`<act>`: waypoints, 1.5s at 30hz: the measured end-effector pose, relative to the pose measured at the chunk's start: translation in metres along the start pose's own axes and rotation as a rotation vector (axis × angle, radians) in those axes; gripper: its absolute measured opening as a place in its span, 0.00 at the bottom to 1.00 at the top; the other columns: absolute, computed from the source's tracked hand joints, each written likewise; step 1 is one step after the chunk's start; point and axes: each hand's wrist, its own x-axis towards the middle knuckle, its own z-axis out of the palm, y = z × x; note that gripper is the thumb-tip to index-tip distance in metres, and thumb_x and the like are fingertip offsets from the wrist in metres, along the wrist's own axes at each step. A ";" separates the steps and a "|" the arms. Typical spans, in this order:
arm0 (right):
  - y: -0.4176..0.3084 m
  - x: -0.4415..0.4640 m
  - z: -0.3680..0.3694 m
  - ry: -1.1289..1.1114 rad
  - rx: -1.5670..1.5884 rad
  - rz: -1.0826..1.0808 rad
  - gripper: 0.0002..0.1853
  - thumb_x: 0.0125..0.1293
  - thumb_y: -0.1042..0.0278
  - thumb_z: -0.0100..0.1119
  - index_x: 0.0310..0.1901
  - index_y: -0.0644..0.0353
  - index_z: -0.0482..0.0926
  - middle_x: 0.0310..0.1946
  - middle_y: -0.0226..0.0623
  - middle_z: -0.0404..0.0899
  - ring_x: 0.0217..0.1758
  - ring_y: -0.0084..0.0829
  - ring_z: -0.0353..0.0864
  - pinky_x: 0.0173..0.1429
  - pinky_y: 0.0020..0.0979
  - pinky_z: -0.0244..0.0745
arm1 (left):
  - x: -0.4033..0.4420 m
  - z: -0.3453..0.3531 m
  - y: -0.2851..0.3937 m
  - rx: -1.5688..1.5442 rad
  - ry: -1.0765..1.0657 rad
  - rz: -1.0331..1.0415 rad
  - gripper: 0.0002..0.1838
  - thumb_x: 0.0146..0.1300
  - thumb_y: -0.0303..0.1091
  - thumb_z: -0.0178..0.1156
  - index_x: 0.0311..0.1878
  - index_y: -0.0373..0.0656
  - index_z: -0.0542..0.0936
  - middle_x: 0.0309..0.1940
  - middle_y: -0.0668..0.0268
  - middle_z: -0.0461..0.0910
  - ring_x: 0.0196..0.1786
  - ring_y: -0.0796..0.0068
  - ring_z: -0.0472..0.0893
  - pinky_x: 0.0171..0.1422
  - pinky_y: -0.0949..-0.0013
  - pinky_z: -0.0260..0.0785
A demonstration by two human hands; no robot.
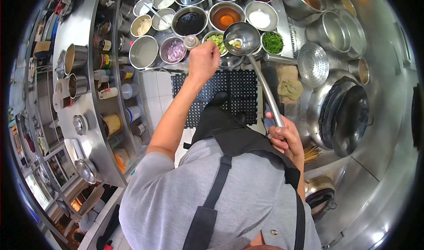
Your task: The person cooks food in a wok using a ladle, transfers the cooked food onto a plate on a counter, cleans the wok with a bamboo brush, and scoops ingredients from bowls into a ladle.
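Observation:
My right hand (285, 137) is wrapped round the handle of a steel ladle (242, 39), whose bowl holds a few pale yellow-green pieces. The ladle's bowl hangs over the edge of a container of chopped green pieces (216, 39). Left of it, my left hand (204, 61) has its fingers curled closed; what they hold, if anything, is hidden. A small round-topped container (191, 42) stands just beyond that hand, beside a bowl of sliced purple onion (173, 50). Chopped green herbs (272, 43) fill a bowl right of the ladle.
Bowls of dark sauce (190, 23), amber liquid (226, 16) and white powder (261, 16) stand behind. At right are a perforated skimmer (313, 65), a folded cloth (289, 84) and stacked black woks (350, 121). Shelves (105, 84) line the left.

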 end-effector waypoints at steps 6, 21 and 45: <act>0.012 -0.043 0.001 0.088 0.156 -0.127 0.30 0.66 0.69 0.55 0.70 0.65 0.65 0.20 0.20 0.59 0.11 0.10 0.54 0.12 0.17 0.51 | 0.049 -0.013 0.035 0.109 -0.044 0.103 0.06 0.60 0.26 0.61 0.28 0.37 0.75 0.25 0.52 0.79 0.30 0.47 0.81 0.34 0.50 0.71; 0.119 -0.150 -0.163 1.534 -0.822 -0.496 0.27 0.63 0.72 0.56 0.65 0.66 0.73 0.30 0.54 0.82 0.32 0.52 0.84 0.41 0.47 0.78 | 0.018 0.051 0.024 0.376 -0.390 0.195 0.28 0.59 0.47 0.71 0.57 0.39 0.78 0.49 0.51 0.81 0.43 0.46 0.84 0.46 0.50 0.77; 0.111 0.128 0.141 -0.324 -1.810 -0.149 0.15 0.65 0.69 0.62 0.51 0.68 0.81 0.40 0.49 0.85 0.46 0.42 0.84 0.49 0.39 0.78 | -0.345 -0.509 -0.414 -0.298 1.300 -1.059 0.07 0.61 0.32 0.61 0.34 0.38 0.80 0.20 0.66 0.75 0.20 0.73 0.75 0.23 0.66 0.66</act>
